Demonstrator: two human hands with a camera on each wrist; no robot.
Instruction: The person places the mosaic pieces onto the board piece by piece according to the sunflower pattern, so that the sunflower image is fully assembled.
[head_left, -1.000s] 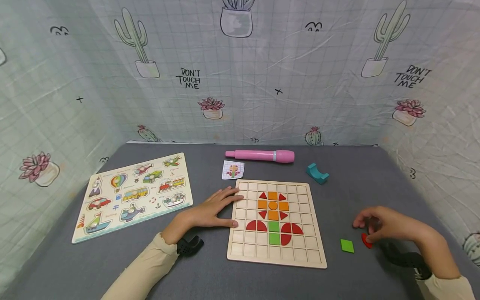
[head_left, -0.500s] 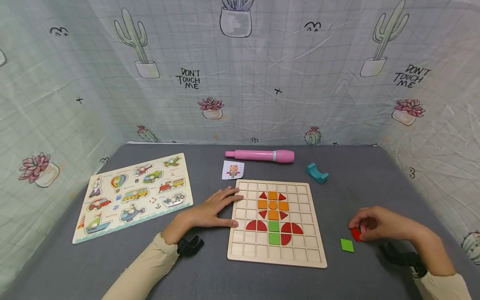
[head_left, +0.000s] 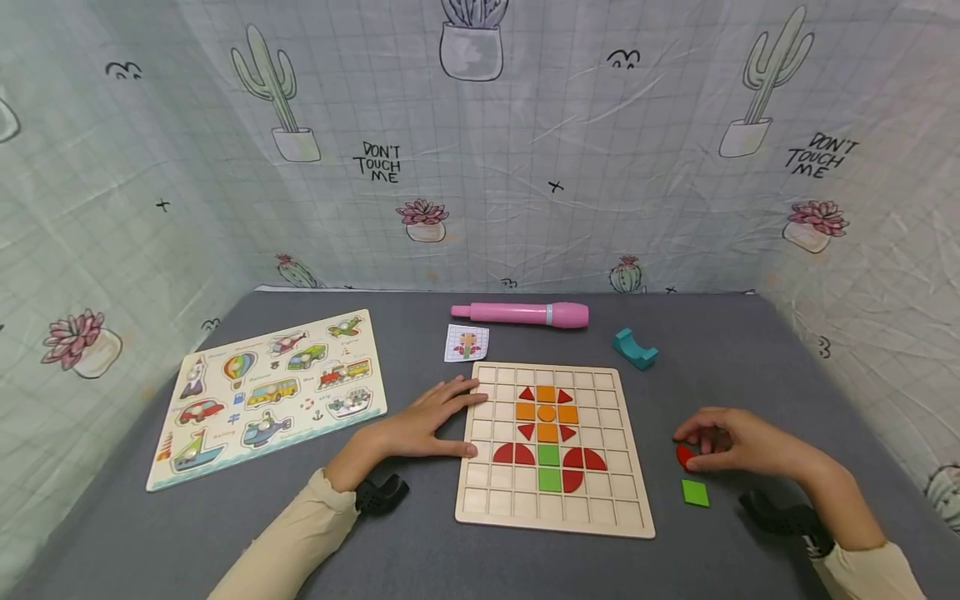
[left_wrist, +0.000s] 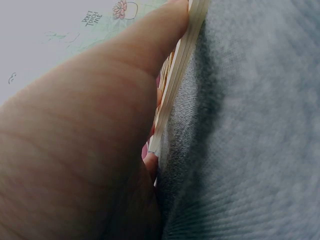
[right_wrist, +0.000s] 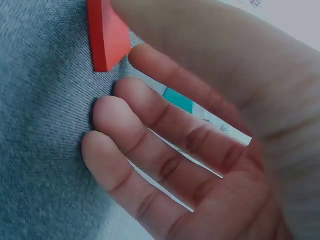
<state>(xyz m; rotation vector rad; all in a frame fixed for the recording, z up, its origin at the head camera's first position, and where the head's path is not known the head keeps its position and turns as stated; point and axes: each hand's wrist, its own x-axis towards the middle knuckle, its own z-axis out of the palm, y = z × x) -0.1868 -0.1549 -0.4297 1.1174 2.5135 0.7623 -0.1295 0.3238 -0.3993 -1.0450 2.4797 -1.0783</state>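
Note:
My right hand (head_left: pixel 738 440) pinches a red tile (head_left: pixel 685 456) between thumb and fingers, right of the grid board. In the right wrist view the red tile (right_wrist: pixel 114 42) is tipped up at the grey cloth, its full outline covered by the thumb; the other fingers curl loosely. A green square tile (head_left: pixel 695 492) lies just in front of that hand. Spread along the left edge of the wooden grid board (head_left: pixel 622 508), my left hand (head_left: pixel 423 425) rests with fairly straight fingers, thumb on the rim. Orange, red and green tiles form a flower-like pattern in its cells.
Behind the board lie a small pattern card (head_left: pixel 467 342), a pink microphone-shaped stick (head_left: pixel 517 313) and a teal curved block (head_left: pixel 635 348). A vehicle picture puzzle (head_left: pixel 300 450) sits at the left. Printed cloth (head_left: pixel 480 167) walls the grey table on three sides.
Pinching the red tile, my right hand has moved left and slightly away, past the green square. My left hand has stayed at the board's edge.

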